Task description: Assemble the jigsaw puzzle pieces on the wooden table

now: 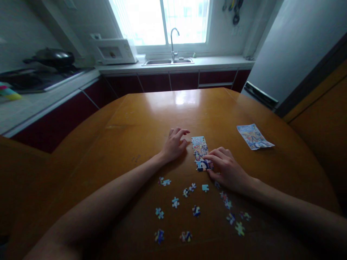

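Note:
A partly joined jigsaw puzzle (200,146) lies flat on the wooden table, with a blue-and-white figure at its near end. My right hand (226,168) is at its near right corner, index finger and thumb closed about the edge there; that corner is partly covered. To the left of the puzzle, my left hand (175,144) hovers or rests with its fingers apart and nothing in them. Loose jigsaw pieces are scattered nearer to me, among them a light blue piece (205,187), a green piece (240,228) and a dark blue piece (196,211).
A creased printed picture sheet (255,136) lies to the right on the table (151,115). Beyond the table are a sink (159,62) with a faucet (172,43), a white microwave (115,50) and a stove with a black pan (54,57). A refrigerator (292,47) stands at right.

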`<move>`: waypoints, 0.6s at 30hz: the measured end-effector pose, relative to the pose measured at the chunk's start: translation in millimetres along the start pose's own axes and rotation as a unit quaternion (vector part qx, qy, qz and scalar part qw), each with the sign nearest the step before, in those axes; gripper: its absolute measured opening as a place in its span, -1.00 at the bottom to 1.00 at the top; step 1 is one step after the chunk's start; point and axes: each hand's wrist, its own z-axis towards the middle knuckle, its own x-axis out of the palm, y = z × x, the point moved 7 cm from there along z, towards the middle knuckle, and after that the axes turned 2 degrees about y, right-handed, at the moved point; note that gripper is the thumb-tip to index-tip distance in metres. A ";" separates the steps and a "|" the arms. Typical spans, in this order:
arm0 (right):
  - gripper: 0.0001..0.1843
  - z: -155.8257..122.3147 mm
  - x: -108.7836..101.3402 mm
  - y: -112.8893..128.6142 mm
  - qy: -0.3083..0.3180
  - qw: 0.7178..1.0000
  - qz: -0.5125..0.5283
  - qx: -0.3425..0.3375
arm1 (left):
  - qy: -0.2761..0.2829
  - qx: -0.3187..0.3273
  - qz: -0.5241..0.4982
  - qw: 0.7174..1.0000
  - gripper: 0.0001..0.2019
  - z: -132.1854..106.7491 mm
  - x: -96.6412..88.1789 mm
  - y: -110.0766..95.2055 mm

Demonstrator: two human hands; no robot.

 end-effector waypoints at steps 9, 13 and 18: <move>-0.80 1.7 -40.3 -21.6 -0.129 0.987 0.061 0.080 | -0.003 -0.012 -0.006 1.000 -0.68 0.7 -0.3 2.8; -0.83 0.2 -48.2 -32.1 -0.173 0.977 0.067 0.102 | -0.005 -0.026 -0.011 1.000 -0.68 1.5 -1.7 4.8; -0.85 -5.7 -51.7 -49.6 -0.196 0.971 0.062 0.123 | -0.012 -0.037 -0.012 0.999 -0.68 2.8 -2.4 6.5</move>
